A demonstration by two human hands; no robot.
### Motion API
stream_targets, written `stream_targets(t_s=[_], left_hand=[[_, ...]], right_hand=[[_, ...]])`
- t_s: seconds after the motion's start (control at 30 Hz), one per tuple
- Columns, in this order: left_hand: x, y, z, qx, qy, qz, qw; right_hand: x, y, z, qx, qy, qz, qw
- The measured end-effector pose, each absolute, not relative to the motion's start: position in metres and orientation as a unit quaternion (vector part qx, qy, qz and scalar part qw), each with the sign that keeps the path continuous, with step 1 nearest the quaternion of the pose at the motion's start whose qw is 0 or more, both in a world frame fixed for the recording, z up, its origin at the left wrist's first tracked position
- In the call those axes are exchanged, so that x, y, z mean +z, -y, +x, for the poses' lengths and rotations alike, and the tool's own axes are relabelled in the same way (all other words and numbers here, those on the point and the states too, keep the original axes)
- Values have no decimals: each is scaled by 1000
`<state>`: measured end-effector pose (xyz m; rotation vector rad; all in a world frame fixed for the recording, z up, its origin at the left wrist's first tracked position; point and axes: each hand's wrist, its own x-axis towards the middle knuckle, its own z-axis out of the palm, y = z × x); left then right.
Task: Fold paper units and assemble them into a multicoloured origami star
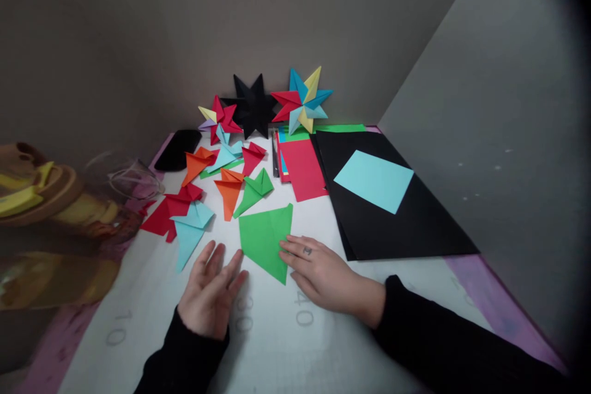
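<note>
A green sheet of paper lies at the middle of the white mat, with one corner slightly raised at its top right. My right hand rests palm down beside it, fingertips on its right edge. Near its lower left edge is my left hand, fingers apart and nothing held, the index fingertip close to or touching the paper. Just behind the sheet sit a folded green piece and a folded orange piece. A folded light blue piece lies left of it.
Black sheets with a light blue sheet on top lie at the right. Red paper is beside them. Paper stars lean at the back wall. A phone and a blurred brown-and-yellow object are at the left.
</note>
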<state>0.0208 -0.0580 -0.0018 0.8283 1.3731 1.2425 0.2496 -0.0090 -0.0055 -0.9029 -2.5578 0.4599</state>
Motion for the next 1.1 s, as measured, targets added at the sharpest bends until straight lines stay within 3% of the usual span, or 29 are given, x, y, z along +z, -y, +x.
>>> stream_targets(t_s=[0.17, 0.37, 0.57, 0.73, 0.9, 1.1], left_hand=[[6, 46, 29, 600, -538, 130, 577], [-3, 53, 45, 513, -504, 272, 639], [-10, 49, 37, 362, -468, 707, 388], [-15, 32, 36, 272, -407, 849, 198], [-15, 26, 41, 186, -413, 885, 106], [-10, 20, 38, 156, -406, 894, 109]], right_hand=[[-5, 10, 250, 181, 911, -325, 177], [-6, 10, 251, 187, 910, -331, 164], [0, 12, 249, 178, 899, -349, 195], [7, 9, 249, 181, 913, -311, 192], [9, 13, 256, 150, 914, -280, 251], [6, 21, 251, 128, 915, -260, 281]])
